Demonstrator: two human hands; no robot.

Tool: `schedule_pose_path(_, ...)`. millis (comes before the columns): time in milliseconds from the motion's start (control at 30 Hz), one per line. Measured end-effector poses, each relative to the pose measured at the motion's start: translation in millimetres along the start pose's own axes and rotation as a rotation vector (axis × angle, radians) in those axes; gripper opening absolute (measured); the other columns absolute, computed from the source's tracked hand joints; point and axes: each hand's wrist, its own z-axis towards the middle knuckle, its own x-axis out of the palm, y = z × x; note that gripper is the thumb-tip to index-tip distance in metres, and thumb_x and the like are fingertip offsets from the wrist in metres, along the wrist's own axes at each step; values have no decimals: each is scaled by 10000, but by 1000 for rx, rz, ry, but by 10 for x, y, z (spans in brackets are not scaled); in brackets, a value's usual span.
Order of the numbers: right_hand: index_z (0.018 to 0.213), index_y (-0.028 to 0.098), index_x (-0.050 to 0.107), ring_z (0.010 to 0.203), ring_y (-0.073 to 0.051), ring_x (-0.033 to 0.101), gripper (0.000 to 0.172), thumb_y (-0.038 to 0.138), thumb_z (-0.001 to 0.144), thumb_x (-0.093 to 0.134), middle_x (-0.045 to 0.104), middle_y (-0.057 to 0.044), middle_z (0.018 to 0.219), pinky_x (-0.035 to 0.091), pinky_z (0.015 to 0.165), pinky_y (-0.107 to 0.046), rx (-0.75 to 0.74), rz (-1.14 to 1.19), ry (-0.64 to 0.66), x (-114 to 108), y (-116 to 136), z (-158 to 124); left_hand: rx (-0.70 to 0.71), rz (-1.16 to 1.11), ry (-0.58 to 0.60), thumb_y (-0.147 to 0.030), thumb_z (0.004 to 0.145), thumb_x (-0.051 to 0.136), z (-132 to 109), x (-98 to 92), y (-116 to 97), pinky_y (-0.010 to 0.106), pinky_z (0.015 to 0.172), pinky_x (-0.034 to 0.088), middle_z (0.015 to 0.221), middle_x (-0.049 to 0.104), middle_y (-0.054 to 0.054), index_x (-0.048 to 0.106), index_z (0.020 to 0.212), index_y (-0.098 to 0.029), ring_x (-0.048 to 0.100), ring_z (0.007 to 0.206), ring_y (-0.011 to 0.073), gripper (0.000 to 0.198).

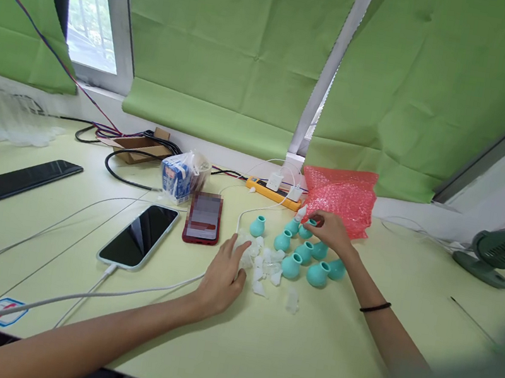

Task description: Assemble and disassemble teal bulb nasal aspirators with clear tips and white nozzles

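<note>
My right hand (331, 230) pinches a teal bulb (307, 230) at back of cluster on bench (324, 366). Left hand (223, 275) curled over clear caps (263, 269), grip unclear. Risk: wrist tips other bulbs (291, 265).

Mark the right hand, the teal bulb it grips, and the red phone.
right hand (330, 232): head view, back of the hand.
teal bulb (305, 231): head view, its round body under the fingertips.
red phone (203, 216): head view, middle of its screen.
</note>
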Motion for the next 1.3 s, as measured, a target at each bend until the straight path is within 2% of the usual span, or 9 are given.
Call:
schedule_pose_path(100,733,157,614,671,-197,569,211,309,590,585,628,-62,707,437,564,-279,21,-35,0,-8,-31,5,5,6,101,-82,719,360,-26,18,-20,454,951,259,1326,227,145,283,1227,-144,211,1216,265,517)
schedule_pose_path(333,701,152,613,648,-184,568,184,296,588,589,630,-59,699,430,566,-270,38,-59,57,-12,-128,1,126,106,178,-143,751,376,-43,-39,-101,450,977,239,1285,326,140,320,1201,-142,218,1220,256,453)
schedule_pose_path(533,758,141,591,669,-174,562,221,309,617,566,618,-59,715,425,582,-263,32,-69,55,57,-107,16,240,174,218,-243,812,353,-54,-17,-66,486,969,215,1355,100,197,240,1251,-94,84,1237,316,476)
schedule_pose_path(767,706,144,607,672,-197,568,207,321,600,585,621,-74,700,424,581,-280,56,-104,85,83,-119,16,343,251,233,-290,835,311,-35,-36,-78,502,969,182,1358,120,176,230,1262,-108,8,1242,308,471)
schedule_pose_path(900,945,166,566,782,-229,568,395,358,601,598,621,-90,864,436,651,-319,52,-96,76,106,-68,-8,339,279,278,-352,820,341,-23,-30,-52,509,947,210,1345,189,156,258,1256,-156,73,1241,313,485)
schedule_pose_path(967,1130,181,441,870,-245,550,592,384,599,605,570,-106,1018,435,699,-338,41,-81,67,105,-13,-20,338,295,279,-360,815,350,-17,-35,-39,507,943,212,1349,184,151,273,1251,-165,78,1240,317,484)
schedule_pose_path(1033,1228,199,313,985,-254,497,690,394,625,585,482,-105,1154,415,771,-355,-15,-52,49,95,55,-28,352,299,289,-359,820,340,-14,-50,-39,502,944,211,1359,166,130,271,1255,-183,66,1242,316,475)
schedule_pose_path(1133,1252,245,275,1080,-239,420,593,370,716,495,442,-61,1198,340,877,-388,-159,-13,67,85,143,-36,389,278,333,-370,830,314,-14,-71,-53,502,941,220,1363,174,96,251,1266,-217,65,1243,309,466)
schedule_pose_path(1300,1169,255,422,910,-212,517,408,337,770,426,573,-38,998,365,830,-397,-206,-12,137,131,132,-37,366,267,302,-353,832,322,-10,-55,-36,516,936,210,1348,207,125,233,1271,-199,121,1238,298,474)
